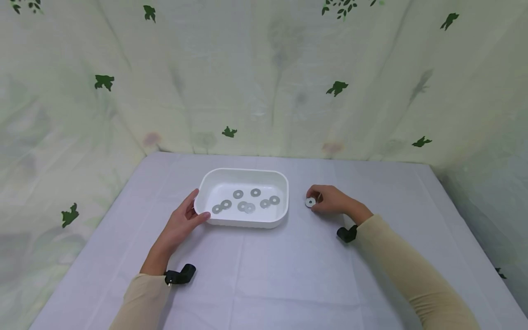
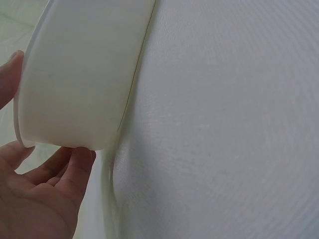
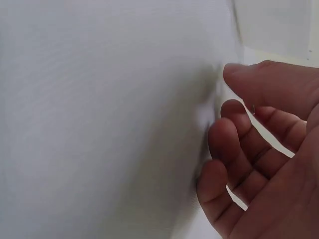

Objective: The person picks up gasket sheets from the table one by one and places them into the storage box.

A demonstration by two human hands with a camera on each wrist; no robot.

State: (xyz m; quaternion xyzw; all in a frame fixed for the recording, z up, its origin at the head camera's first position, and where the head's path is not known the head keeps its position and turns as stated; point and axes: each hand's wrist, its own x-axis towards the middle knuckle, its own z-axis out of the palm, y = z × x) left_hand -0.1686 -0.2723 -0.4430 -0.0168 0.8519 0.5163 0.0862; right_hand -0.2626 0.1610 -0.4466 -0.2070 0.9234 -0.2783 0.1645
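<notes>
A white rectangular tray (image 1: 243,224) with rounded corners sits on the table, several flat grey metal washers (image 1: 238,194) lying inside, some overlapping. The left hand (image 1: 181,222) grips the tray's left end, its thumb over the near corner of the rim. The left wrist view shows the fingers of the left hand (image 2: 45,189) against the tray's outer wall (image 2: 79,74). Right of the tray, the right hand (image 1: 332,200) pinches a single washer (image 1: 310,202) low at the tabletop. That washer is hidden in the right wrist view, where the right hand (image 3: 269,144) has curled fingers.
A pale lilac cloth (image 1: 288,275) covers the table. Behind and beside it hangs a light curtain (image 1: 247,82) with leaf prints. Each wrist wears a small black camera, one at the left wrist (image 1: 180,275) and one at the right (image 1: 347,234).
</notes>
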